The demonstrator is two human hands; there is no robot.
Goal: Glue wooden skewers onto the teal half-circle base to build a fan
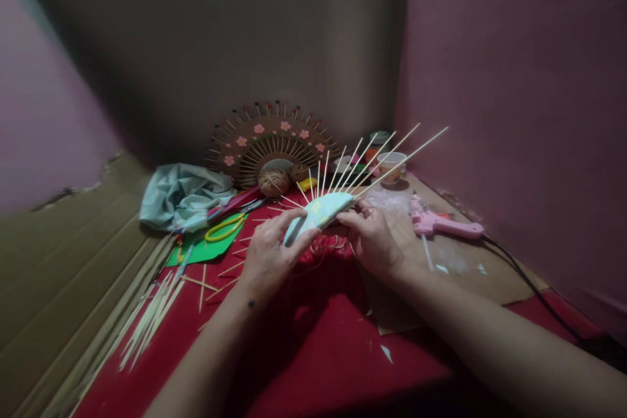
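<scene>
Both my hands hold a half-round piece covered in pale blue fabric, with several thin wooden skewers fanning out from its top edge. My left hand grips its left end, fingers wrapped over the fabric. My right hand pinches its right end near the longest skewers. The piece is lifted a little above the red cloth.
A finished brown fan with pink flowers stands at the back beside a twine ball. Yellow-handled scissors, green paper, crumpled blue fabric and loose skewers lie left. A pink glue gun and cup sit right.
</scene>
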